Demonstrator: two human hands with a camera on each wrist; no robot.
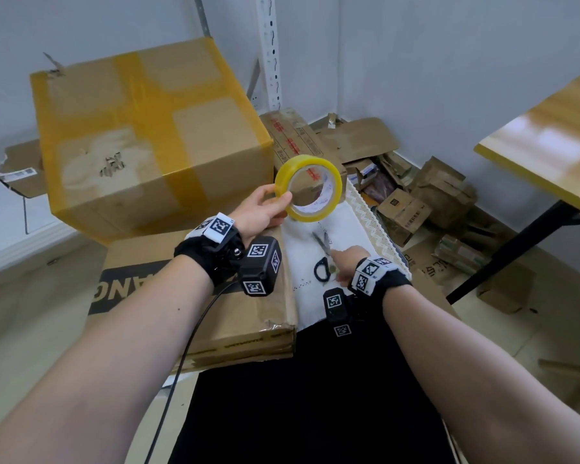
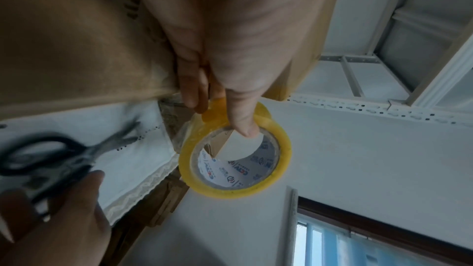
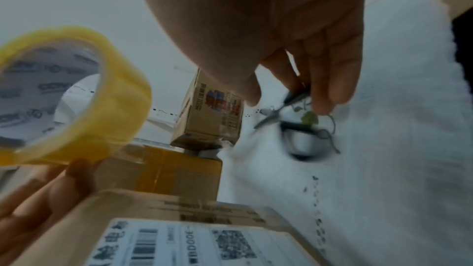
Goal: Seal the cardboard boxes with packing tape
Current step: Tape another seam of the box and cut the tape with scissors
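Observation:
My left hand (image 1: 280, 205) holds a yellow roll of packing tape (image 1: 335, 185) up in the air, thumb hooked through the core and fingers outside the ring (image 2: 284, 155). Behind it stands a large cardboard box (image 1: 154, 135) with yellow tape strips crossing its top. Below my left wrist lies a flat cardboard box (image 1: 168, 262). Black-handled scissors (image 1: 325, 249) lie on a white cloth (image 1: 349, 229). My right hand (image 1: 345, 262) hangs just over their handles with its fingers (image 3: 330, 88) pointing down; it grips nothing. The right wrist view also shows the tape roll (image 3: 115, 108) and the scissors (image 3: 271, 117).
Several small cardboard boxes (image 1: 432, 195) are piled on the floor at the back right. A wooden table (image 1: 549, 135) on a black leg juts in from the right. A white metal shelf post (image 1: 270, 51) stands in the corner. A black cable (image 1: 181, 356) trails from my left wrist.

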